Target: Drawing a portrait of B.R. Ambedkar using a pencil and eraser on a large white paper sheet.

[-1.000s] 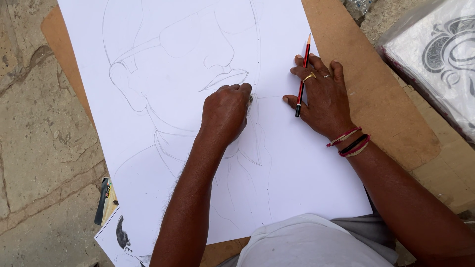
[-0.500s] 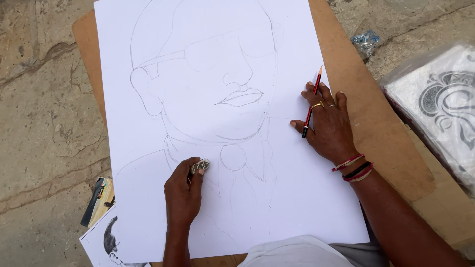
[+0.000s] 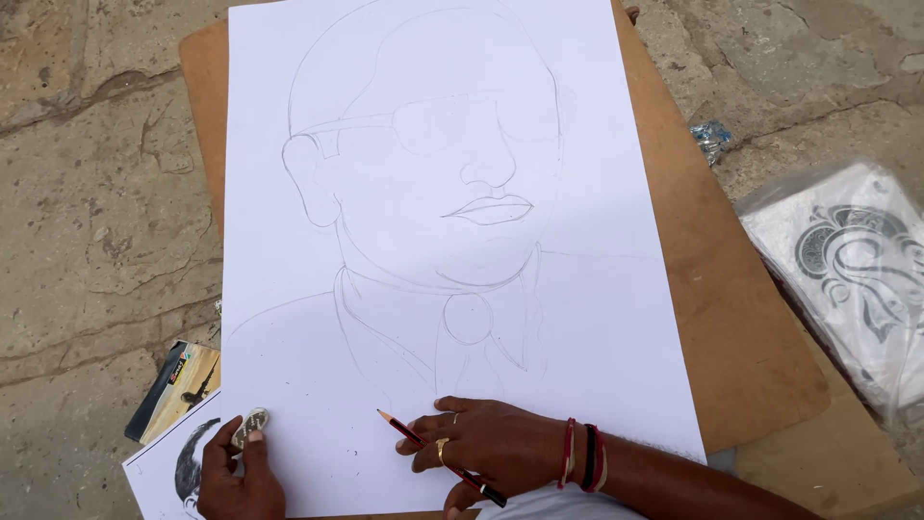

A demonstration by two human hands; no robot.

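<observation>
Grey, cracked stone floor (image 3: 87, 231) is showing at the far left, and a small printed reference picture (image 3: 178, 380) is lying there just off the paper's lower left corner. At about seven o'clock on the sheet, the left hand (image 3: 239, 474) is pinching a small pale eraser (image 3: 251, 425) between thumb and fingertips, right at the paper's left edge. White drawing paper (image 3: 597, 318), bearing a faint pencilled portrait, is lying on a brown board (image 3: 741, 327). Moving rightward along the bottom edge, the right hand (image 3: 486, 445) is resting flat on the sheet at six o'clock, gripping a red-and-black pencil (image 3: 438, 455) whose long axis is running from ten o'clock at the tip to four o'clock at the butt. The drawn collar is lying toward twelve o'clock from that tip, and the right hand is nearer it. Bare paper is lying open between the hands. A plastic-wrapped patterned print (image 3: 852, 279) is sitting at three o'clock, well apart.
</observation>
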